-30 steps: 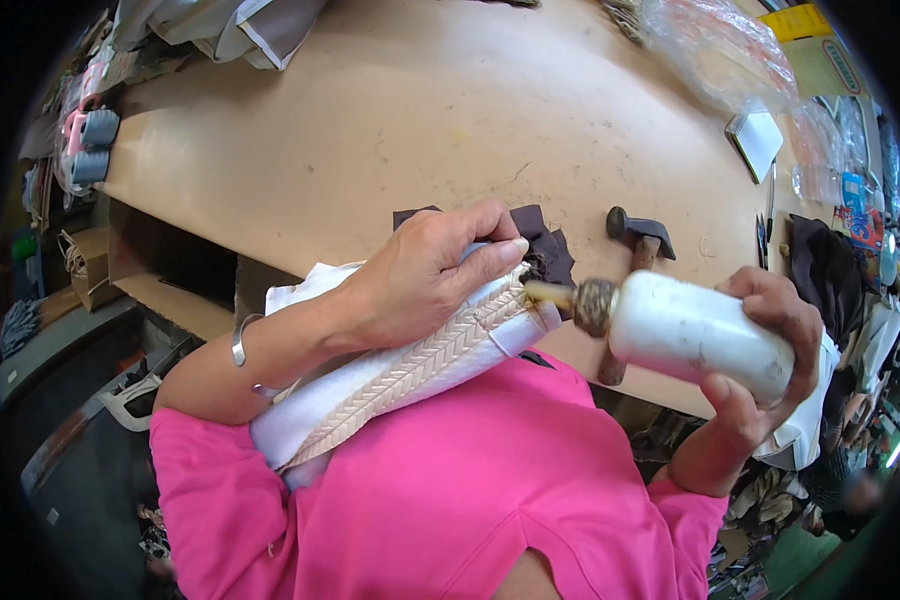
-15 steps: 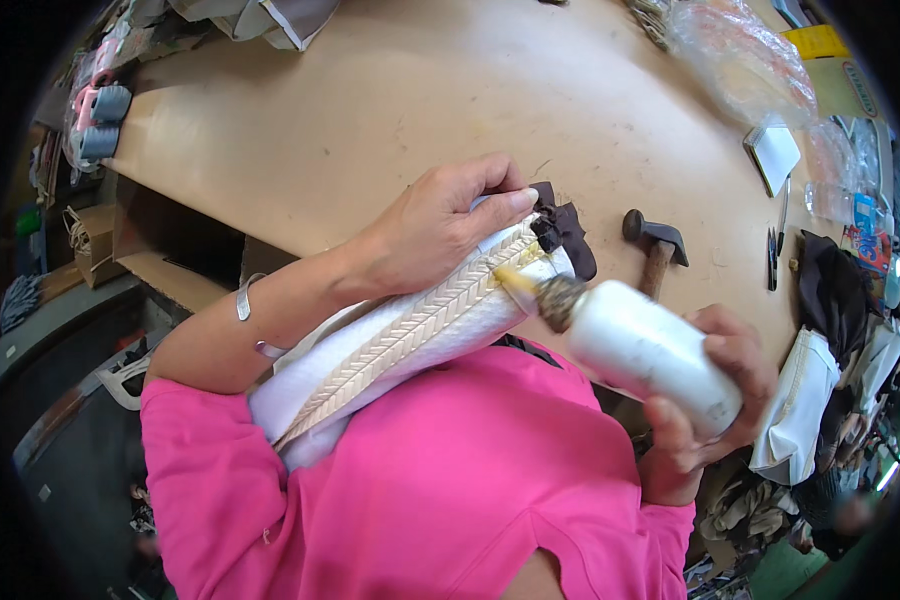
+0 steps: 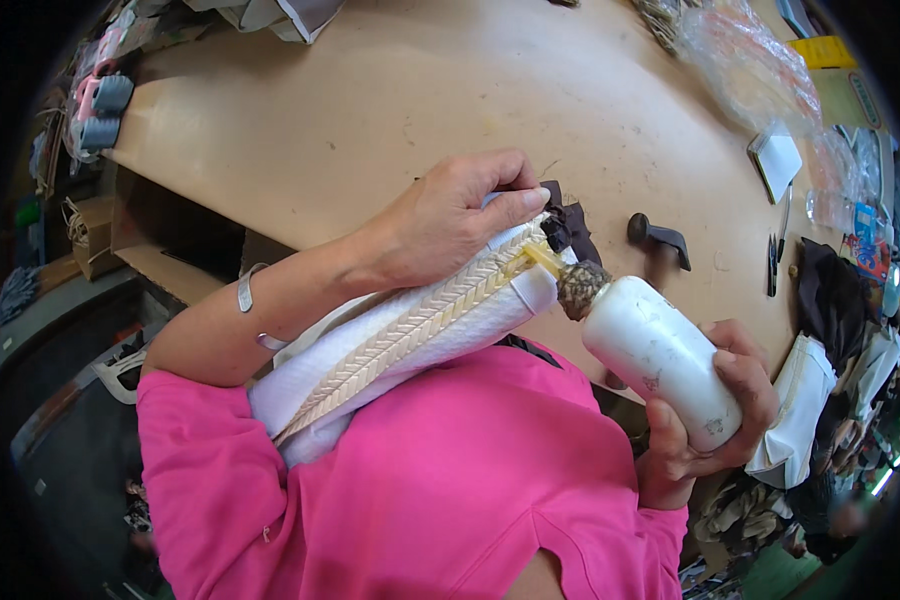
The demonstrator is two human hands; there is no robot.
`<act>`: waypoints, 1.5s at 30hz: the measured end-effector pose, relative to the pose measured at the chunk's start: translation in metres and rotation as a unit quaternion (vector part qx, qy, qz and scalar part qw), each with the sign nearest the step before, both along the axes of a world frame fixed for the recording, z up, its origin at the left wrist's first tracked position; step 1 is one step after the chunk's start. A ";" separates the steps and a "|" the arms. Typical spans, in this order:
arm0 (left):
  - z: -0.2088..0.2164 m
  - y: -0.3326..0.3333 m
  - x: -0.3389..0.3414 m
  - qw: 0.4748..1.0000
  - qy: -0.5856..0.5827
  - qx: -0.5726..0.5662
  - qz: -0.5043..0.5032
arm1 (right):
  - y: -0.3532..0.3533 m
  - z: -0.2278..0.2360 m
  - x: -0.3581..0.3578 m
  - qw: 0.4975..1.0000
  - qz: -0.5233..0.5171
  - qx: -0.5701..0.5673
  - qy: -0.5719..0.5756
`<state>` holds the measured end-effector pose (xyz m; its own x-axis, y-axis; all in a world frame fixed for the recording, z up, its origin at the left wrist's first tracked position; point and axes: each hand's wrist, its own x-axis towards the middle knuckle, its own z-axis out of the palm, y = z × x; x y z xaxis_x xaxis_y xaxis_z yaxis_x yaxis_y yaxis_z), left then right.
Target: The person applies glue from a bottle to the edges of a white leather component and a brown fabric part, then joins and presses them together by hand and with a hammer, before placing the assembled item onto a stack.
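Fingers of your right hand [image 3: 710,400] were wrapped around a white squeeze bottle [image 3: 660,360], gripping it low at the right of the view, with the bottle tilted so that its crusted neck and yellowish nozzle [image 3: 542,258] pointed up and left. The nozzle tip met the end of a white quilted piece [image 3: 410,340] with a braided cream strip [image 3: 410,325] running along its length; that piece lay slantwise against your pink shirt [image 3: 420,480], its lower end tucked under your left forearm and its upper end out over the near edge of the table. Your left hand [image 3: 450,215] was closed over that upper end, thumb pressed along the top beside the nozzle and fingers curled over the far side, and a pale bracelet [image 3: 247,297] sat on that wrist. Just behind the hand, dark brown scraps [image 3: 568,222] lay on the tan worktable [image 3: 370,110], touching or nearly touching the end of the quilted piece. A dark-headed hammer [image 3: 660,235] lay near them to the right. Farther right were a pair of slim dark tools [image 3: 773,262] and a small white pad [image 3: 776,160], with crumpled clear plastic [image 3: 740,60] beyond at the far right. White folded pieces [image 3: 800,400] hung by the table edge past your right hand.
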<state>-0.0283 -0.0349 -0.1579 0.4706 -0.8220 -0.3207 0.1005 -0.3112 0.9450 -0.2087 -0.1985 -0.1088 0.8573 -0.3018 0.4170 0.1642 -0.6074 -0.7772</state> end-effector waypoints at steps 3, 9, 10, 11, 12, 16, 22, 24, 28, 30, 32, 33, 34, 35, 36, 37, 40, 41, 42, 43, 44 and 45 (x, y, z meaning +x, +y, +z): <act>0.000 -0.002 0.000 1.000 0.005 0.002 -0.002 | 0.013 0.007 -0.002 0.999 0.034 -0.019 0.027; 0.005 -0.001 0.001 1.000 0.005 0.010 -0.005 | -0.001 -0.001 0.005 0.999 -0.014 -0.026 -0.044; 0.004 0.002 0.000 1.000 0.003 0.010 0.000 | -0.001 -0.004 0.006 0.999 0.004 -0.028 -0.044; 0.005 -0.001 0.001 1.000 0.005 0.005 -0.008 | 0.000 -0.001 0.006 0.999 0.009 -0.035 -0.039; 0.006 -0.004 0.001 1.000 0.009 -0.002 -0.015 | 0.003 0.009 0.005 0.998 0.030 -0.055 -0.007; 0.007 -0.001 0.001 1.000 -0.012 0.002 -0.014 | 0.007 0.001 0.007 0.999 0.005 -0.027 -0.040; 0.011 -0.007 0.001 1.000 0.013 -0.008 -0.019 | 0.010 0.013 0.002 0.998 0.042 -0.037 0.009; 0.010 -0.004 0.000 1.000 0.021 -0.006 -0.008 | 0.021 0.012 0.007 0.996 0.083 -0.021 0.002; 0.007 -0.002 0.000 1.000 0.005 -0.008 -0.003 | 0.023 0.006 0.008 0.998 0.058 -0.004 -0.024; 0.007 -0.001 0.001 1.000 -0.004 -0.006 -0.003 | 0.025 0.006 0.009 1.000 0.012 0.002 -0.026; 0.009 -0.003 0.002 1.000 -0.014 0.004 -0.010 | 0.026 0.008 0.008 0.996 0.094 0.004 -0.007; 0.009 -0.004 0.002 1.000 -0.006 0.000 -0.014 | 0.027 0.010 0.007 0.991 0.133 0.004 0.003; 0.009 -0.005 0.002 1.000 0.002 -0.005 -0.017 | 0.029 0.013 0.007 0.992 0.127 0.011 0.006; 0.007 -0.003 0.001 1.000 0.008 -0.005 -0.012 | 0.027 0.012 0.006 0.996 0.094 0.012 0.008; 0.006 -0.001 0.001 1.000 0.002 -0.003 -0.004 | 0.024 0.011 0.005 0.998 0.060 0.014 0.010; 0.005 0.002 0.001 1.000 -0.003 0.000 0.004 | 0.023 0.010 0.005 0.999 0.027 0.015 0.012; 0.005 -0.004 0.001 1.000 0.000 -0.014 -0.005 | 0.025 0.014 0.003 0.996 0.088 0.016 0.031; 0.005 -0.004 0.001 1.000 0.001 -0.017 -0.003 | 0.025 0.013 0.002 0.991 0.128 0.024 0.040; 0.005 -0.003 0.001 1.000 -0.001 -0.010 -0.003 | 0.021 0.016 0.002 0.990 0.131 0.001 0.051; 0.006 -0.003 0.002 1.000 -0.004 -0.004 -0.003 | 0.022 0.014 0.002 0.994 0.104 0.004 0.044; 0.006 -0.004 0.002 1.000 -0.006 0.001 -0.006 | 0.023 0.012 0.002 0.996 0.075 0.006 0.038; 0.006 -0.005 0.002 1.000 -0.004 -0.003 -0.008 | 0.023 0.011 0.002 0.998 0.045 0.007 0.032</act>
